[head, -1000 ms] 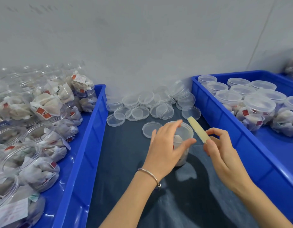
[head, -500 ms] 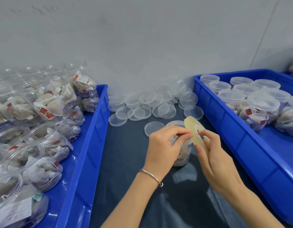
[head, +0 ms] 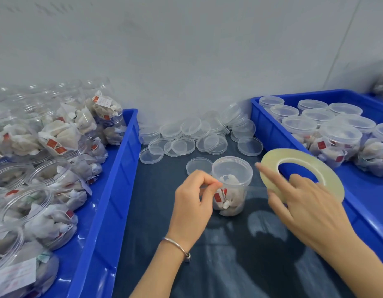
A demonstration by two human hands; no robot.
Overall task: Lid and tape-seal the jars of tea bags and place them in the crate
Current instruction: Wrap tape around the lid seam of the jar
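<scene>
Pinching the loose tape end in left hand (head: 191, 197), gripping the tape roll (head: 302, 168) with right hand (head: 302, 203), beside the lidded jar (head: 231, 186) on the mat. Probably light, slick plastic, so better steadied at the sides.

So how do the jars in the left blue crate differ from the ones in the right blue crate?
The jars in the left crate have no lids and lie tilted in a heap, open mouths showing. The jars in the right crate wear clear lids and stand upright, side by side. Both sets are clear plastic, filled with tea bags carrying red tags, in blue crates.
</scene>
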